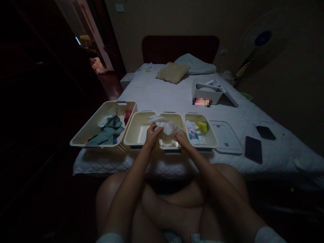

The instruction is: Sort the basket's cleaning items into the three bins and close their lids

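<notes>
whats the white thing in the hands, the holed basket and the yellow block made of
White thing: thin cloth or plastic film, from its limp, crumpled folds; unclear which. Holed basket: probably moulded plastic, smooth, with regular holes. Yellow block: likely sponge foam, matt, softly rounded.

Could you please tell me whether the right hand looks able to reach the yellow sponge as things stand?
Probably yes: the yellow sponge lies uncovered in the open bin beside the right hand, though that hand would likely need to release the thin white item first.
</notes>
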The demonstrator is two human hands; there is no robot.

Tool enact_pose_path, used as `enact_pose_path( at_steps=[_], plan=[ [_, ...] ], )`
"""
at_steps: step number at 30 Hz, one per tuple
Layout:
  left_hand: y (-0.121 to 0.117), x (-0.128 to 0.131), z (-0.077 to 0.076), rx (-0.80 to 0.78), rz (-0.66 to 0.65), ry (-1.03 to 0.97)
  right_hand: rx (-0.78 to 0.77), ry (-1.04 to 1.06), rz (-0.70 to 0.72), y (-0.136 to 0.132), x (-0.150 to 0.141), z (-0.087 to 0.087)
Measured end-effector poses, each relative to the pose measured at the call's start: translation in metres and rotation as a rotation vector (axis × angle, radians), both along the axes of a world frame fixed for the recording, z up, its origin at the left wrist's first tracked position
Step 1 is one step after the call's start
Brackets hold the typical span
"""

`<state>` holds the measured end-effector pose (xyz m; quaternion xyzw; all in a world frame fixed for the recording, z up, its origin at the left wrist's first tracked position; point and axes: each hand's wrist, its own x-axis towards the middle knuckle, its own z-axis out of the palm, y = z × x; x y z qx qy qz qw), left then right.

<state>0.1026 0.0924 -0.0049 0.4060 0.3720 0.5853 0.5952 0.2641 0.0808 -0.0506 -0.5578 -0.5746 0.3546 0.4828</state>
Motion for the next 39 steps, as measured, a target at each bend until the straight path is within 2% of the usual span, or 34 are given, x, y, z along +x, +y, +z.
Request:
enact_pose_path(
  at_steps=[4, 8, 11, 14, 20, 24, 32, 34, 39],
  plan=[
    [-0.003, 0.003, 0.0, 0.03, 0.024, 0.076, 0.103, 0.063, -0.116, 0.004, 0.0, 0.007],
    [-0.006, 0.005, 0.001, 0.058, 0.059, 0.133, 0.196, 0.078, -0.16, 0.002, -0.001, 0.034],
    [-0.008, 0.006, 0.001, 0.052, 0.065, 0.145, 0.265, -0.011, -0.118, -0.002, -0.002, 0.058],
    [-0.012, 0.007, -0.001, 0.063, 0.021, 0.161, 0.29, -0.141, -0.022, -0.004, -0.005, 0.07],
    [-0.019, 0.007, 0.002, 0.087, -0.053, 0.218, 0.221, -0.244, 0.134, -0.001, -0.008, 0.067],
    [-0.021, 0.006, 0.003, 0.1, -0.074, 0.245, 0.21, -0.263, 0.134, 0.0, -0.008, 0.069],
    [-0.023, 0.01, -0.002, 0.154, -0.147, 0.343, 0.286, -0.288, 0.133, 0.001, -0.012, 0.079],
    [-0.024, 0.012, -0.001, 0.175, -0.133, 0.389, 0.295, -0.3, 0.119, 0.001, -0.014, 0.083],
    [-0.027, 0.013, 0.0, 0.221, -0.128, 0.427, 0.232, -0.323, 0.068, 0.0, -0.017, 0.09]
  ],
)
